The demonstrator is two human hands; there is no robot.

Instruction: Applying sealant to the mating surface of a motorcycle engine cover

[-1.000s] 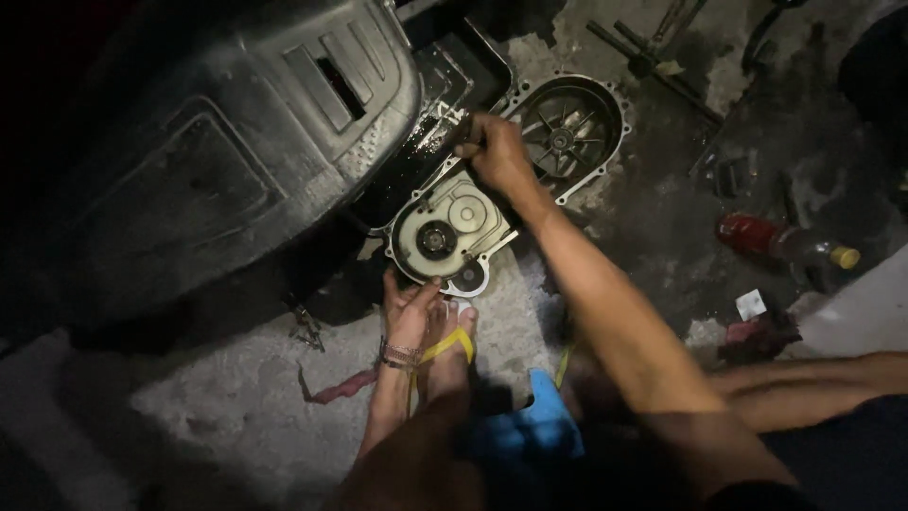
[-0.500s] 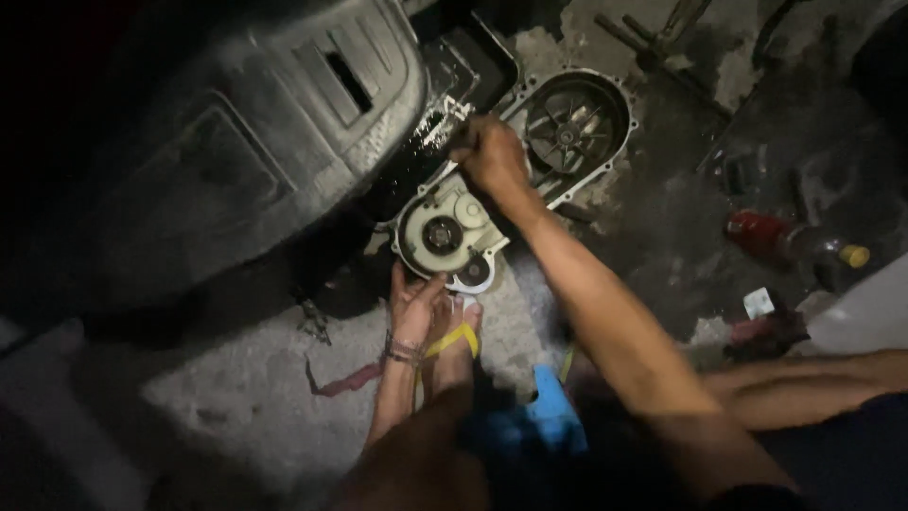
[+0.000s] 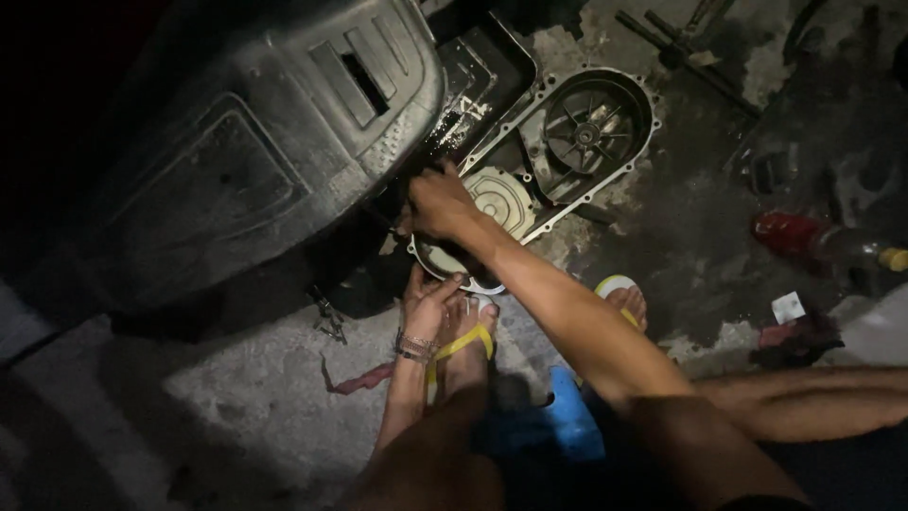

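The right hand (image 3: 437, 201) lies knuckles-up on the far edge of a round pale engine cover (image 3: 497, 203), fingers curled over its rim, tight against the dark scooter body (image 3: 255, 142) on the left. The left hand (image 3: 430, 305) cups the cover's near rim, fingers bent around it. The cover sits on the rough concrete floor (image 3: 218, 397), hemmed between the scooter and one open transmission case (image 3: 582, 132) to the far right; freer floor lies near left. One red bottle (image 3: 804, 237) lies well right. Two feet in yellow sandals (image 3: 463, 345) rest near the cover. The room is dim.
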